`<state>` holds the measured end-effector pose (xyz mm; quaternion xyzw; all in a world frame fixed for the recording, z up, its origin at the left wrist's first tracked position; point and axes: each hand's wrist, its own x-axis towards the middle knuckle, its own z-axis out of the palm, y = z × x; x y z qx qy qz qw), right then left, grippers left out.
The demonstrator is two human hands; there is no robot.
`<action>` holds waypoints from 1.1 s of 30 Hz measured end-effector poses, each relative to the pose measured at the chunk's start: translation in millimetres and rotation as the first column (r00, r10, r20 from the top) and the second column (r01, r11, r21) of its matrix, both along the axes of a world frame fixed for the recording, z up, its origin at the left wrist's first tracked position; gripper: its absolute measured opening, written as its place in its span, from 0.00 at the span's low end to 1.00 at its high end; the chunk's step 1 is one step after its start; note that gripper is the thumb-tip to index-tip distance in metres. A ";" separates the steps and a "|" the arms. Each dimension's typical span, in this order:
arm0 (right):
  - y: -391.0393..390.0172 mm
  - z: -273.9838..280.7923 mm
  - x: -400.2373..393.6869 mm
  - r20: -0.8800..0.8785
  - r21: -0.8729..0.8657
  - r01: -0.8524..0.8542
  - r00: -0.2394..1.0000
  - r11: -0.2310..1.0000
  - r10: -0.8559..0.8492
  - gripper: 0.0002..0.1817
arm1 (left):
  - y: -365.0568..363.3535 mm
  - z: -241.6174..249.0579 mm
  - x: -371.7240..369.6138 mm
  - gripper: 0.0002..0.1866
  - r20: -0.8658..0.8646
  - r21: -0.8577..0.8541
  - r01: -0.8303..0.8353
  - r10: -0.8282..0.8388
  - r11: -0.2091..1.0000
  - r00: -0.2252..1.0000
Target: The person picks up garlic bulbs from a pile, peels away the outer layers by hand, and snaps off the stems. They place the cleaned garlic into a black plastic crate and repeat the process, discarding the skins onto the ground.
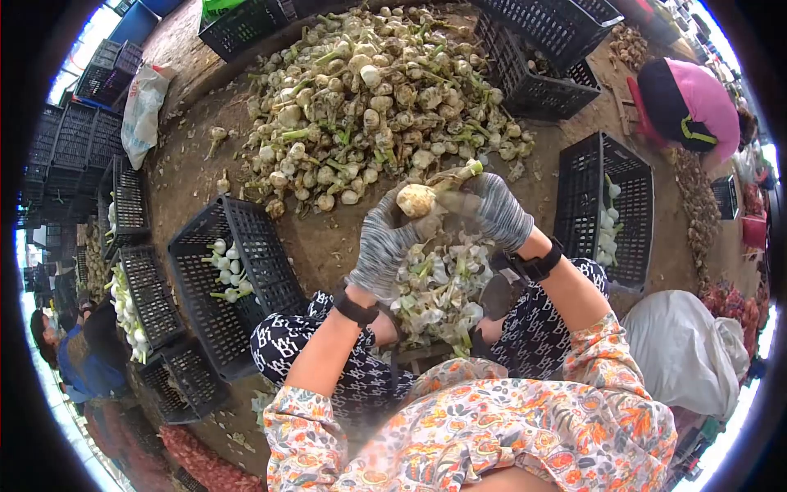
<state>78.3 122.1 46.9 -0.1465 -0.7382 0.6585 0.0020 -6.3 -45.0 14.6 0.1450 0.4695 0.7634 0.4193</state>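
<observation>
Above my lap, my left hand (382,249), in a grey striped glove, grips a garlic bulb (416,201) with brownish outer skin. The bulb's long stem (456,175) points up to the right. Close against that stem is my right hand (502,215), gloved alike, its fingers curled and partly blurred; what they pinch is hard to make out. Loose garlic skins (447,287) lie heaped between my legs, below both hands. A large pile of untrimmed garlic (369,115) spreads over the ground in front of me.
Black plastic crates with white garlic stand at my left (238,279) and right (607,205). More crates (541,82) sit beyond the pile. A white sack (684,348) rests at right. One person in pink (697,102) bends at right; another in blue (94,357) is at left.
</observation>
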 end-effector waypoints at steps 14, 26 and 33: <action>-19.7 -31.8 18.6 -0.245 0.245 -0.010 0.967 0.969 0.072 0.07 | -0.8 -48.9 -30.1 0.21 -0.001 -0.502 0.039 -0.045 0.864 0.999; -15.2 -33.9 12.0 -0.111 0.054 0.202 0.974 0.978 -0.195 0.23 | 18.4 9.1 6.6 0.18 -0.507 -0.268 -0.226 0.062 0.937 0.860; -35.2 -45.2 15.7 -0.199 0.449 0.233 0.967 0.863 -0.157 0.25 | 20.9 0.4 10.4 0.19 -0.409 -0.358 -0.219 0.058 0.908 0.911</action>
